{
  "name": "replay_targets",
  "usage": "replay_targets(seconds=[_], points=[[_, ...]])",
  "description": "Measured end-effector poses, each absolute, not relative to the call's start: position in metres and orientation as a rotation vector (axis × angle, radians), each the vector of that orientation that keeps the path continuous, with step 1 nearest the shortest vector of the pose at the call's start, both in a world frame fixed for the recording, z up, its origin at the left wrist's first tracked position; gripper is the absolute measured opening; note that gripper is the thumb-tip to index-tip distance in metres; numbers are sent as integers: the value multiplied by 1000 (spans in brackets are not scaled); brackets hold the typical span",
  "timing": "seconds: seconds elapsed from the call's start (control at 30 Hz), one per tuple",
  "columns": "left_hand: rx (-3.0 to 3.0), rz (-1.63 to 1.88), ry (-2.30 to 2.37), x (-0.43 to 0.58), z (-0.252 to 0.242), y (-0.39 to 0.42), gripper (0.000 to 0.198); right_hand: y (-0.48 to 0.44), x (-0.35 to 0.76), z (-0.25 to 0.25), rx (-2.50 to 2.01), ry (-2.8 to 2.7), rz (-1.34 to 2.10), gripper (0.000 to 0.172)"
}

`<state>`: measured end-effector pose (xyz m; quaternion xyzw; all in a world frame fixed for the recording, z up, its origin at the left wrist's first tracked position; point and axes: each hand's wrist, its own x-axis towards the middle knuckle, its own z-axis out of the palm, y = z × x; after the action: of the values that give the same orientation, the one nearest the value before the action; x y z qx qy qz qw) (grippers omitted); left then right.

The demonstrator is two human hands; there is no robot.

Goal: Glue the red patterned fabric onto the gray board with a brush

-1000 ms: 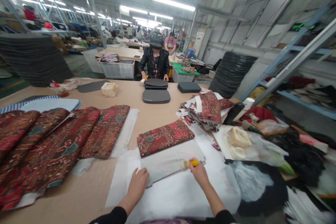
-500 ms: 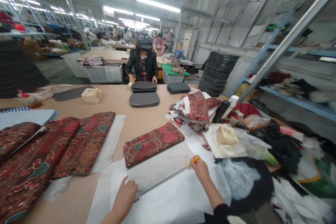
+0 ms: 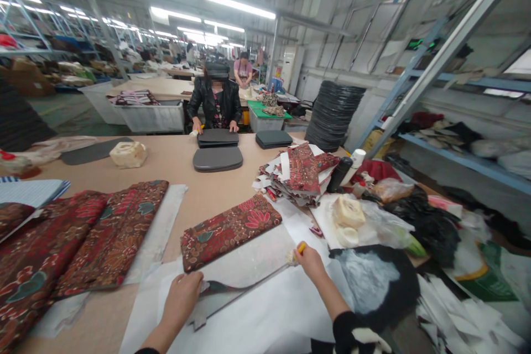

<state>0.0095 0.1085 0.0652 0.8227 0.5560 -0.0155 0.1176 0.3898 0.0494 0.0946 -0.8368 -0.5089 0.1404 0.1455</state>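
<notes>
My left hand (image 3: 182,298) pinches the near left corner of a fabric piece (image 3: 244,257) that lies pale side up. That corner is lifted and curled, so a dark patterned underside shows, with a grey strip (image 3: 228,307) below it. In my right hand (image 3: 311,265) is a small brush (image 3: 300,249) with a yellow handle; its pale bristles rest at the right end of the fabric piece. Just beyond lies a folded floral cloth (image 3: 232,229), brown and red. White paper (image 3: 261,323) spreads under the work.
Folded floral cloths (image 3: 120,238) lie at left. A pile of fabric pieces (image 3: 301,171), a cut-open plastic jug (image 3: 348,213) and a black pad smeared white (image 3: 369,282) are at right. Across the table a co-worker (image 3: 215,102) handles grey panels (image 3: 218,159).
My left hand has gone from lying on the fabric piece to gripping its corner and raising it. The brush stays near the right end. The view has shifted slightly.
</notes>
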Motion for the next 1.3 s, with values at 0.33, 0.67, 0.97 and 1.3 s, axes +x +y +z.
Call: replay_targets(seconds=[0.33,0.67,0.97,1.3], points=[[2392,64,1714,18,72,151,33,39,395,95,-2389,-1293,462,18],[2366,-34,1494,26,82,159,28,45,334,76,-1719,-1161,859,21],[2276,-14,1478,20,85,162,27,26,362,88,-2020,-1418,605,19],[2160,141,1687,20,83,220,31,27,404,87,-2343,-896,420,34]])
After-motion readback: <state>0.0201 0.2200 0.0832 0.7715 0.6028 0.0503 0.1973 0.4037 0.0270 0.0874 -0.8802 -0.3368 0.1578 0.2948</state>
